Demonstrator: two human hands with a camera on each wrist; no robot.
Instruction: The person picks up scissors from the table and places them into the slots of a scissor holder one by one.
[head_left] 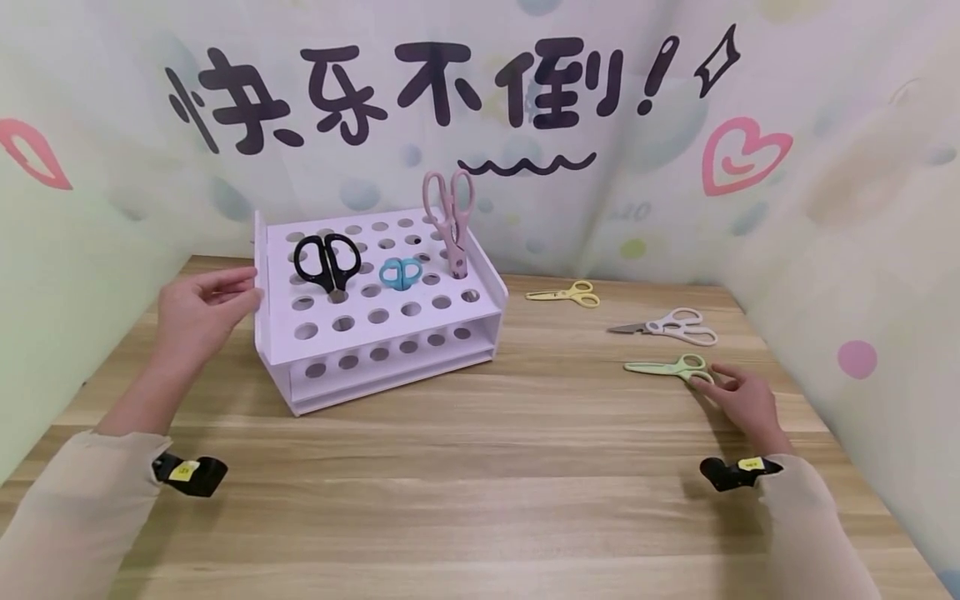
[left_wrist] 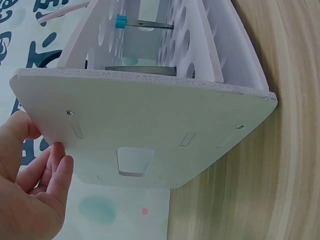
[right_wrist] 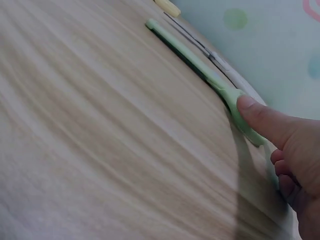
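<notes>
On the left of the table stands a white perforated rack [head_left: 397,321]. My left hand [head_left: 197,312] pinches the edge of its left side panel [left_wrist: 145,115] between thumb and fingers. Upright in the holes are black-handled scissors [head_left: 327,265], small blue scissors [head_left: 401,273] and pink scissors [head_left: 452,217]; blades show beneath the top board in the left wrist view. To the right, my right hand [head_left: 742,404] pinches the handle of green scissors [head_left: 667,367], which lie along the tabletop. The thumb [right_wrist: 265,115] is on the handle; the other fingers are partly hidden.
Behind the green pair lie scissors with pale handles [head_left: 678,327] and yellow scissors [head_left: 570,294], both on the wooden table [head_left: 465,483]. A printed curtain [head_left: 600,217] hangs along the back and sides of the table.
</notes>
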